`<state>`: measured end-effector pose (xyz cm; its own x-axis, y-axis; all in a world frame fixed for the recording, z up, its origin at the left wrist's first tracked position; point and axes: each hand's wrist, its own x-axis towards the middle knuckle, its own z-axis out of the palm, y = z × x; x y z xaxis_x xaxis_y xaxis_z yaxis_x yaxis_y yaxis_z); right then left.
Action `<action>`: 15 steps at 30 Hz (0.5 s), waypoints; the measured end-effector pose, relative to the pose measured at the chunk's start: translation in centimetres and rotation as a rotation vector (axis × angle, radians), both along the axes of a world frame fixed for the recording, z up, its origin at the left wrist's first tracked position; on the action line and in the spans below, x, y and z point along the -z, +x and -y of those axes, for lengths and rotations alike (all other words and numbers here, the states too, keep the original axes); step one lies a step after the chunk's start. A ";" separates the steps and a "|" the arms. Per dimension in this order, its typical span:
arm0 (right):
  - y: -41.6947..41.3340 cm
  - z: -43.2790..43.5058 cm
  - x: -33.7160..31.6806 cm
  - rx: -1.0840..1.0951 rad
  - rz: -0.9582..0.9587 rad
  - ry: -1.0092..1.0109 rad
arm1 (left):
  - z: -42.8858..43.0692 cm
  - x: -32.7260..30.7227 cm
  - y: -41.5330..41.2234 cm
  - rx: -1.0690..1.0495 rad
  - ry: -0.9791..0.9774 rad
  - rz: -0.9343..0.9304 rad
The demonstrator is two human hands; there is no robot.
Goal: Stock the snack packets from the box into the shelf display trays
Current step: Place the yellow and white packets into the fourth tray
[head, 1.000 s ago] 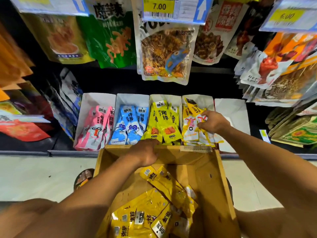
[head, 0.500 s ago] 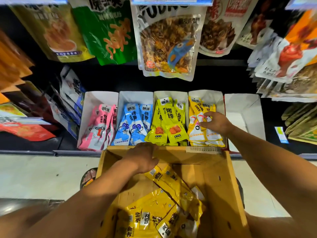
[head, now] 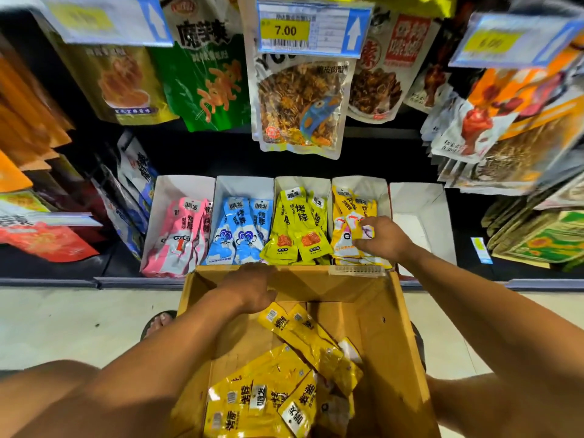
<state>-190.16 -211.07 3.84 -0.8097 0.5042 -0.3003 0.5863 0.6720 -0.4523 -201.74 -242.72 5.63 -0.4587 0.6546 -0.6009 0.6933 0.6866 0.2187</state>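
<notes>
Box (head: 382, 336) stands open, far wall against the shelf (head: 79, 281) edge. Yellow packets (head: 278, 393) lie loose inside, toward 6 o'clock. The left hand (head: 252, 287) grips the far wall, fingers curled over its rim. At the box's 12 o'clock, white trays (head: 243, 188) stand side by side, holding pink, blue, lime and yellow packets from 9 toward 3 o'clock. The right hand (head: 380, 238) rests palm down on the yellow tray's packets, fingers bent. Whether it grips one cannot be told.
</notes>
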 end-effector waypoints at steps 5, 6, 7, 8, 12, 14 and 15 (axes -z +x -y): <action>3.3 4.3 -2.5 -0.183 0.039 0.238 | 2.5 -0.8 1.9 0.028 0.075 -0.092; 3.9 5.2 -2.8 -0.215 0.048 0.281 | 3.1 -0.8 2.4 0.045 0.093 -0.120; 4.5 6.0 -3.0 -0.245 0.059 0.304 | 3.6 -0.9 2.9 0.063 0.110 -0.151; 5.1 6.8 -3.3 -0.271 0.066 0.324 | 4.2 -0.9 3.3 0.078 0.121 -0.177; 7.6 10.1 -3.0 -0.320 0.071 0.326 | 6.8 -0.6 5.0 0.110 0.112 -0.242; 8.7 11.8 -2.1 -0.334 0.087 0.313 | 8.2 0.1 6.3 0.096 0.114 -0.247; 9.2 12.7 -1.5 -0.334 0.102 0.297 | 9.1 0.8 7.3 0.069 0.125 -0.234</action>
